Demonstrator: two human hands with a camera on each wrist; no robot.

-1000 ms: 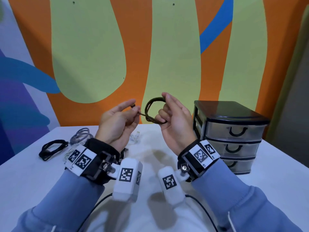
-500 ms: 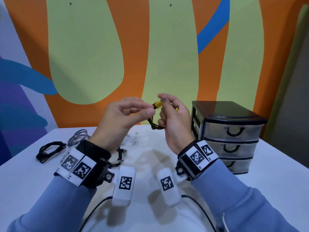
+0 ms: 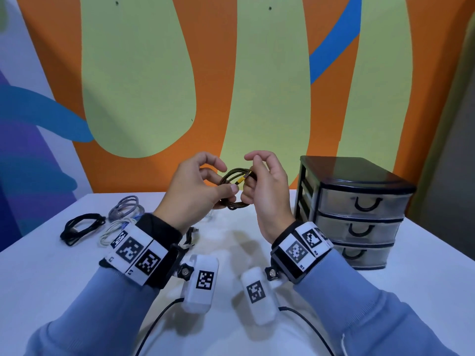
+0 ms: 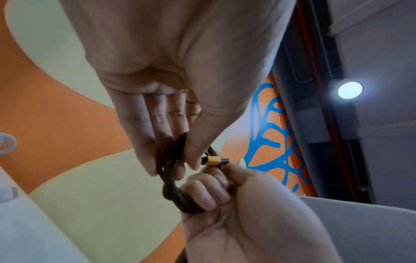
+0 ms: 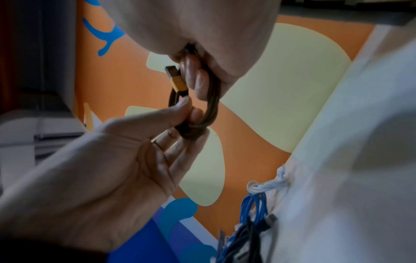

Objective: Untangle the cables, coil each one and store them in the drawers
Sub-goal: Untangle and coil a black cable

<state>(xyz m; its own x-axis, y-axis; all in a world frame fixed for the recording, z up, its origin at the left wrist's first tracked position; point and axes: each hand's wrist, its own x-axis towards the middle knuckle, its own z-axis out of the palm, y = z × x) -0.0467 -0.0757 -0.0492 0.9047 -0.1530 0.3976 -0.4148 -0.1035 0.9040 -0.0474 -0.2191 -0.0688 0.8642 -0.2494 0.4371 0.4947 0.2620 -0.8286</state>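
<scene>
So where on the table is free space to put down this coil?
Bare table lies between the hands' shadow and the drawer unit, and along the near left edge. The far left is crowded: black cable, grey cable, white cable.

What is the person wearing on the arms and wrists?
Both arms have light blue sleeves. Each wrist carries a black band with white blocks printed with black square markers. A white camera unit hangs under each wrist, and thin black cables run back from them.

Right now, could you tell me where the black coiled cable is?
In the head view, the black coiled cable lies on the white table at far left, beside the grey cable and left of the left hand.
</scene>
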